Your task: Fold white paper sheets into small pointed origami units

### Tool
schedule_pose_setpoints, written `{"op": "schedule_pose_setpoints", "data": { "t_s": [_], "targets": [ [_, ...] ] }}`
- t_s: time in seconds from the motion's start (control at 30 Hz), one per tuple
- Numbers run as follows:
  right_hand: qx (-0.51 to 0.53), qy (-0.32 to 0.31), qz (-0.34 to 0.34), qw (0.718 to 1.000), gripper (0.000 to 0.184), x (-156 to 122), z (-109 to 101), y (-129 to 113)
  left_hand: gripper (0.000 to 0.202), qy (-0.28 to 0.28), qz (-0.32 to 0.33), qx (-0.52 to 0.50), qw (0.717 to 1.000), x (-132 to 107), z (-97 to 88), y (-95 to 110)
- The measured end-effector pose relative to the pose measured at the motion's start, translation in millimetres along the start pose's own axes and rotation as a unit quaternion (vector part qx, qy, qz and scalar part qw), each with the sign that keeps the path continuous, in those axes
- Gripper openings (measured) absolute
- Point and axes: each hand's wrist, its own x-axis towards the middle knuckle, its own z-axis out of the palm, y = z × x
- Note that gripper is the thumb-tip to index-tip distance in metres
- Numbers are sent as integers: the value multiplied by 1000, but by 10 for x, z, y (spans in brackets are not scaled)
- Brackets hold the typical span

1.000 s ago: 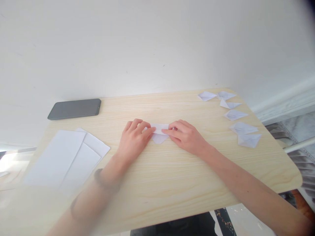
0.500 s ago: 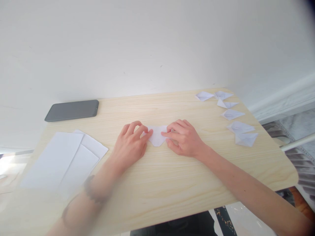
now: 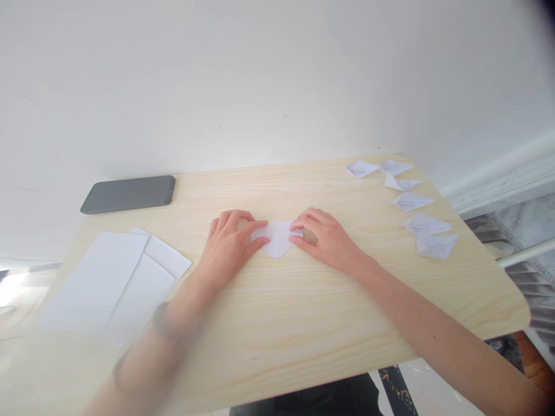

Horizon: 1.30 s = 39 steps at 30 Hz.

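Observation:
A small folded sheet of white paper [image 3: 278,244] lies flat on the light wooden table [image 3: 277,329], its lower corners angled inward. My left hand [image 3: 230,241] grips its left side, thumb and forefinger on the paper. On the right side, the thumb and fingers of my right hand [image 3: 324,237] hold the other edge in the same manner. Parts of both side edges are hidden under the fingers.
Several folded white paper pieces [image 3: 411,201] lie along the table's right side. Loose white sheets [image 3: 97,277] overlap at the left, with a dark phone [image 3: 129,194] behind them. A white wall [image 3: 243,86] borders the far edge.
My left thumb has slid lower along the paper, apart from the forefinger. My right forefinger has drawn back from the paper's middle toward its right edge. The paper stays in place.

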Motion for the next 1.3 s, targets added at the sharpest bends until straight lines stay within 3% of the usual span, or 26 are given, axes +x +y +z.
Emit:
{"op": "schedule_pose_setpoints", "data": {
  "t_s": [0.13,0.57,0.7,0.8,0.9,1.03,1.2,1.3],
  "targets": [
    [14,-9,14,1000,15,5,0,20,40,-7,-15,-15,1000,-3,13,-20],
    [53,-24,67,996,21,28,-16,-25,31,0,26,-41,999,-16,8,-13],
    [98,-25,104,989,14,34,-26,-47,35,-2,20,-56,998,-8,5,5],
    [141,9,101,985,9,28,-25,-53,37,1,10,-116,993,7,-7,14],
    [175,65,77,979,6,30,-14,-78,38,1,-53,-231,972,14,-22,21],
    [196,109,25,974,5,53,7,-148,35,-15,-173,-367,914,2,-42,64],
    [225,116,-5,967,6,53,46,-204,27,13,-210,-451,868,0,-66,199],
    [273,119,38,954,24,32,79,-231,24,26,-214,-462,860,2,-65,271]
  ]
}}
